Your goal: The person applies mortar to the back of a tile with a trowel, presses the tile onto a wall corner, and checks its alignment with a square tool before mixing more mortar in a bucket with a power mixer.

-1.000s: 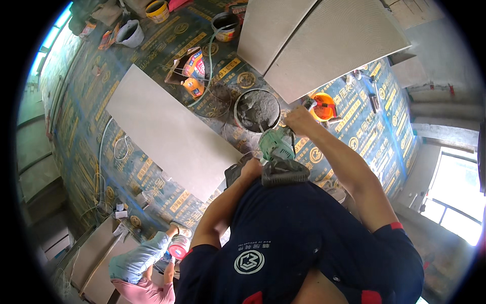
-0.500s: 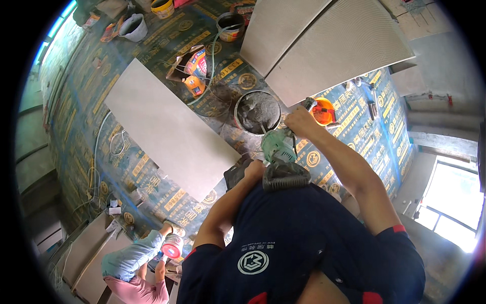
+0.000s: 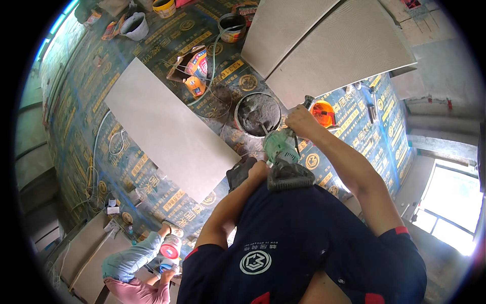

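Both my hands grip a green hand-held power mixer [image 3: 280,147] held close against my torso. My left hand [image 3: 258,171] is wrapped round its dark handle on the left side. Farther out on the right, my right hand [image 3: 300,121] is closed round the other handle, whose black end sticks out past my fist. The mixer's shaft goes down into a bucket [image 3: 238,123], and its paddle is hidden in the thick grey mortar [image 3: 259,112] there. A loop of dark cable hangs beside the mixer.
A large pale tile [image 3: 162,126] lies left of the bucket. Two big boards [image 3: 344,50] stand beyond it. An orange helmet-like object [image 3: 323,113] sits at right. A hose [image 3: 214,61] runs past an opened bag [image 3: 196,66]. A co-worker [image 3: 134,268] bends over lower left, near a red-lidded bucket [image 3: 171,247].
The mixer has shifted slightly right, with my hands still on both handles. The co-worker's arms have moved, and a blue-rimmed container now shows by their hands.
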Demonstrator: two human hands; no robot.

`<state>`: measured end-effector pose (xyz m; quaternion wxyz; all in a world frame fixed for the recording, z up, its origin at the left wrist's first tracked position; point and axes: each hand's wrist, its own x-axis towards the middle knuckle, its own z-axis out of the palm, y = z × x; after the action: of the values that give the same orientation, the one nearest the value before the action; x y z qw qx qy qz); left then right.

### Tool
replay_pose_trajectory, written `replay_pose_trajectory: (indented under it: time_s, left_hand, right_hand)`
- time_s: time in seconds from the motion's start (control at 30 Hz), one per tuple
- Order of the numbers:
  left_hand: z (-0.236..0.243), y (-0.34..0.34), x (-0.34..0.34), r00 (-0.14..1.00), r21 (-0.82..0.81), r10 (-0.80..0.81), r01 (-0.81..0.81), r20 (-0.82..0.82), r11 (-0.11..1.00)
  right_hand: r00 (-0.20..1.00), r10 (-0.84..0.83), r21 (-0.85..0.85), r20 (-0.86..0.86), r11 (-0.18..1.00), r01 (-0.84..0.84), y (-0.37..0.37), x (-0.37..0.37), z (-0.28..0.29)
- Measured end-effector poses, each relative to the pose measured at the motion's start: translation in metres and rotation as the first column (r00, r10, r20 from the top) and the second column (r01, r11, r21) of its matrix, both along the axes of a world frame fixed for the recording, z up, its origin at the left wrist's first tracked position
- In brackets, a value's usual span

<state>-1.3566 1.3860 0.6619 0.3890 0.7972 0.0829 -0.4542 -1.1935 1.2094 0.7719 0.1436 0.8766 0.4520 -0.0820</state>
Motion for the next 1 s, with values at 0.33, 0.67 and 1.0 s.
replay_pose_trajectory:
  time_s: [0.33, 0.67, 1.0]
  left_hand:
    - [0.026, -0.003, 0.004, 0.986, -0.029, 0.156, -0.158, -0.055, 0.987]
    - [-0.04, -0.016, -0.007, 0.995, -0.133, 0.091, -0.084, 0.047, 0.988]
    - [-0.097, -0.034, -0.02, 0.985, -0.327, 0.169, -0.155, 0.017, 0.932]
  right_hand:
    - [0.992, 0.115, 0.033, 0.054, 0.993, -0.117, 0.019, 0.02, -0.009]
    - [0.984, 0.173, 0.132, 0.05, 0.975, -0.178, 0.031, 0.032, -0.01]
    - [0.981, 0.189, 0.124, 0.052, 0.973, -0.194, 0.037, 0.038, -0.014]
